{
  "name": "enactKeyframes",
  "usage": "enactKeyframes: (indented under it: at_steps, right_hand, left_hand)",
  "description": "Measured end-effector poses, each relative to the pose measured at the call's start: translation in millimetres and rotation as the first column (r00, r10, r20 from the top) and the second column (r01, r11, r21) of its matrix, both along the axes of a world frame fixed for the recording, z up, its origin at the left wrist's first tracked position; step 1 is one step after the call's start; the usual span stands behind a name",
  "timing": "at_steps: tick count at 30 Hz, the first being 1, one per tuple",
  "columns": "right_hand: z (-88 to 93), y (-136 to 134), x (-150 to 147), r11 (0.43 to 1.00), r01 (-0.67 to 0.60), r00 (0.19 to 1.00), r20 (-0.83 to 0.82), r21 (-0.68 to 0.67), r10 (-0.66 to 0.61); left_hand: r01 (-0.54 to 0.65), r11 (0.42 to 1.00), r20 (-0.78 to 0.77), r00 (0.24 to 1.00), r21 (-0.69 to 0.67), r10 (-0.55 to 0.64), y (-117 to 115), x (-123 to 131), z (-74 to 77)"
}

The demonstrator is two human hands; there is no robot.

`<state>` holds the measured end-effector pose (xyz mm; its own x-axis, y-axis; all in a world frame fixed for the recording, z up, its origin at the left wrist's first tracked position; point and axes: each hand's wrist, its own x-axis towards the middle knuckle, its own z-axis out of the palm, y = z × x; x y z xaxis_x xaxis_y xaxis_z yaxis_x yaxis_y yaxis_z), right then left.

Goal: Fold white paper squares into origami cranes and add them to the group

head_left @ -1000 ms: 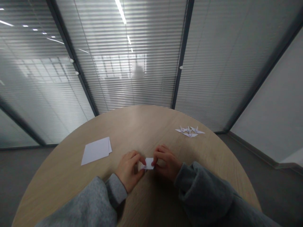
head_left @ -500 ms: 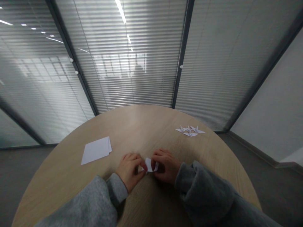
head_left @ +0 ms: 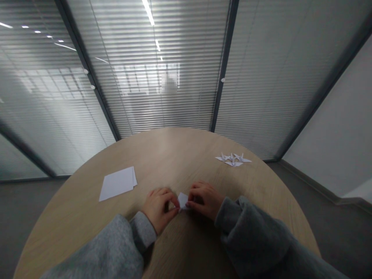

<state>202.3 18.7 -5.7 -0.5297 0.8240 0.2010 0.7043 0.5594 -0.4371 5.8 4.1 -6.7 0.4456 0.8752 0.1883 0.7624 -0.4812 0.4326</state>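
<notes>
A small folded piece of white paper [head_left: 182,199] lies on the table between my hands, partly covered by my fingertips. My left hand [head_left: 161,207] pinches its left edge between thumb and index finger. On the other side, my right hand [head_left: 205,199] grips the right edge, its thumb and index finger closed together. The exact folds are too small to make out. Grey sleeves cover both my wrists.
The round wooden table [head_left: 171,155] fills the lower view. Several folded white paper cranes [head_left: 232,159] sit at the back right. A stack of white paper sheets [head_left: 117,184] lies to the left. Glass panels with blinds [head_left: 165,112] stand behind the table.
The fingers of my right hand have drawn together at the folded paper's right edge, and more of its middle shows. My left hand keeps nearly the same place.
</notes>
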Motion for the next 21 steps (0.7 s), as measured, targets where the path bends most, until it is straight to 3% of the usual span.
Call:
enactKeyframes:
  at_steps: [21]
  right_hand:
    - [9.2, -4.3, -5.2, 0.989, 0.100, 0.992, 0.087, -0.110, -0.090]
  left_hand:
    - [-0.034, 0.997, -0.013, 0.999, -0.070, 0.033, 2.1, -0.3, 3.6]
